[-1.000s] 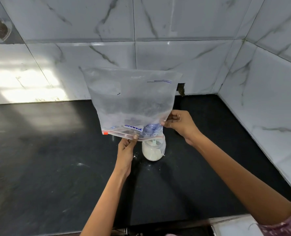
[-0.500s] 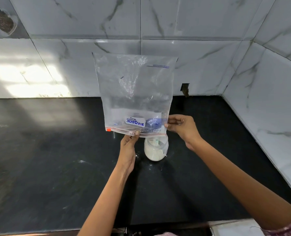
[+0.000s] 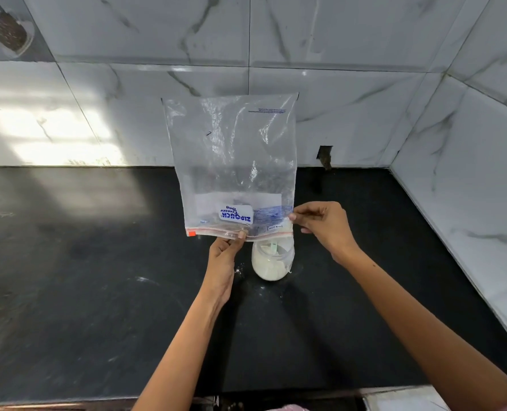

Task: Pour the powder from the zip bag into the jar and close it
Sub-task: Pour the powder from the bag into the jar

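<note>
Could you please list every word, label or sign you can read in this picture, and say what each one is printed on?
"ZIPOUCH Freezer Bag": blue print on a white patch of the zip bag, upside down because the bag is inverted.
"CLOSE" with an arrow: small tag near the bag's zip strip, barely legible.
Small blue line near the bag's upper right corner: too small to read.
Tiny label by the zip on the left: unreadable.
Jar: no readable text.

The upturned clear plastic zip bag (image 3: 231, 161) hangs over the small clear glass jar (image 3: 271, 261) of white powder, blocking its mouth from above. White marble-tiled walls (image 3: 468, 173) close the back and right; the black stone tabletop (image 3: 83, 277) lies open to the left and front.
</note>
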### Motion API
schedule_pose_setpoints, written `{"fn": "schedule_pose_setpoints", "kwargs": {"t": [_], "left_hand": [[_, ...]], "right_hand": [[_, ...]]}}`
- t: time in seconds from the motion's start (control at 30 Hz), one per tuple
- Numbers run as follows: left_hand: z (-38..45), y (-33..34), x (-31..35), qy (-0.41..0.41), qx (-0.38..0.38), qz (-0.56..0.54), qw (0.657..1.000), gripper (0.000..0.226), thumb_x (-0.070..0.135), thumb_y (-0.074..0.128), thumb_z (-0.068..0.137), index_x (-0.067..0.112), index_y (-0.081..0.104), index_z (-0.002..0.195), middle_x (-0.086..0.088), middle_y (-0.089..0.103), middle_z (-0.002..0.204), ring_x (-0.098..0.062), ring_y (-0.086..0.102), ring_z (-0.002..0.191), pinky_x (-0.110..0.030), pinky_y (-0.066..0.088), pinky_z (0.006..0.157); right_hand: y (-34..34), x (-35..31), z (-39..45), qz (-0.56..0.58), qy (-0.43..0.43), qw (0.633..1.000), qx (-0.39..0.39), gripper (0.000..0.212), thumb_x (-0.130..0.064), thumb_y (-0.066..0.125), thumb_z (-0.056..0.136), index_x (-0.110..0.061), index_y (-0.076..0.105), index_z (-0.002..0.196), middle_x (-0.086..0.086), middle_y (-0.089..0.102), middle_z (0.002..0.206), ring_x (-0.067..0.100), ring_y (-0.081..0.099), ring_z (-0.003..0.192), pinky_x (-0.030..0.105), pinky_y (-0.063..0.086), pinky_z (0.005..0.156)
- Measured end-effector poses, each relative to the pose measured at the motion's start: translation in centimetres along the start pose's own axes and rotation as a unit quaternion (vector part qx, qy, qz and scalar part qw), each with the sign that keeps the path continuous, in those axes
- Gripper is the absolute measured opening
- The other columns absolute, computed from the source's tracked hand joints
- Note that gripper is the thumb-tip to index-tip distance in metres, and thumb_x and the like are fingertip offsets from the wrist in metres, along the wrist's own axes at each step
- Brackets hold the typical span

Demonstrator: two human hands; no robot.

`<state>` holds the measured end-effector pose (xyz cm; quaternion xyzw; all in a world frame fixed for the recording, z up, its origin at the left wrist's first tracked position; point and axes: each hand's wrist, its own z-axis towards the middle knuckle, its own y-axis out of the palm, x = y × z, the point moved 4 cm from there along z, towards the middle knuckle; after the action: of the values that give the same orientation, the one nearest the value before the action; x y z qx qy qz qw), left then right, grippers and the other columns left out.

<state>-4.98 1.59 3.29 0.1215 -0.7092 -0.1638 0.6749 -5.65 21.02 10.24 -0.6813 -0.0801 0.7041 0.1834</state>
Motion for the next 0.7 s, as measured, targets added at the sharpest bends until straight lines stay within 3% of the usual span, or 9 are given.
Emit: {"fn": "schedule_pose_setpoints", "kwargs": {"t": [0.27,0.4,0.53,0.7], "left_hand": [[-0.6,0.1,0.0,-0.006,-0.009,0.013,1.000,0.022,0.009,0.053,0.092,0.008,0.064,0.111,0.006,0.072,0.106,-0.003,0.062,0.106,-0.008,0.045,0.082],[-0.7,-0.2,0.1,-0.004,0.006,0.009,1.000,0.020,0.007,0.054,0.093,0.009,0.065,0.109,0.007,0.073,0.103,-0.002,0.063,0.103,-0.007,0.046,0.080],[-1.0,-0.2,0.1,-0.019,0.022,0.006,1.000,0.021,0.011,0.056,0.091,0.010,0.066,0.110,0.006,0.073,0.105,-0.002,0.063,0.104,-0.007,0.046,0.079],[-1.6,-0.5,-0.2,-0.063,0.101,0.002,0.993,0.014,0.011,0.067,0.084,0.012,0.071,0.097,0.008,0.075,0.091,0.002,0.067,0.086,-0.008,0.048,0.069]], "right_hand": [[0.6,-0.2,-0.2,-0.024,-0.009,0.999,-0.029,0.011,-0.006,0.074,0.077,-0.002,0.073,0.087,0.007,0.070,0.076,0.000,0.065,0.062,0.013,0.054,0.060],[0.5,-0.2,-0.1,-0.036,-0.006,0.999,-0.018,0.010,-0.008,0.076,0.076,-0.004,0.074,0.085,0.008,0.072,0.077,0.005,0.064,0.064,0.013,0.052,0.060],[0.4,0.0,-0.1,-0.038,-0.006,0.999,-0.013,0.010,-0.007,0.077,0.074,-0.003,0.075,0.084,0.003,0.072,0.074,-0.001,0.065,0.062,0.010,0.051,0.061],[0.0,0.2,-0.4,-0.045,-0.016,0.999,0.000,0.009,-0.007,0.077,0.074,-0.004,0.074,0.082,0.000,0.071,0.073,0.000,0.066,0.063,0.009,0.051,0.063]]}}
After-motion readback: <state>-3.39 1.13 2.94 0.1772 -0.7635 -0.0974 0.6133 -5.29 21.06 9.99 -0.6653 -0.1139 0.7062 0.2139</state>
